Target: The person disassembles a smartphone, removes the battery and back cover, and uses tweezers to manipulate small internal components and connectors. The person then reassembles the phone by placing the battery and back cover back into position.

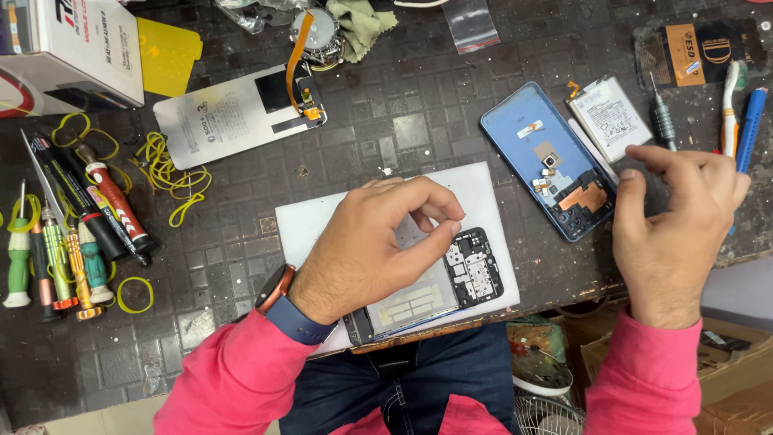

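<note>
An opened phone body with bare circuit board lies on a white pad at the bench's front edge. My left hand hovers over it, thumb and forefinger pinched together; anything between them is too small to see. My right hand is raised to the right with fingers loosely curled and apart, holding nothing, next to a blue phone back cover lying inside up. A flat battery lies beyond that cover.
Several screwdrivers and yellow rubber bands lie at the left. A display panel with an orange flex cable sits at the back, a white box in the far left corner. Tools lie at right. Cardboard boxes stand below the bench.
</note>
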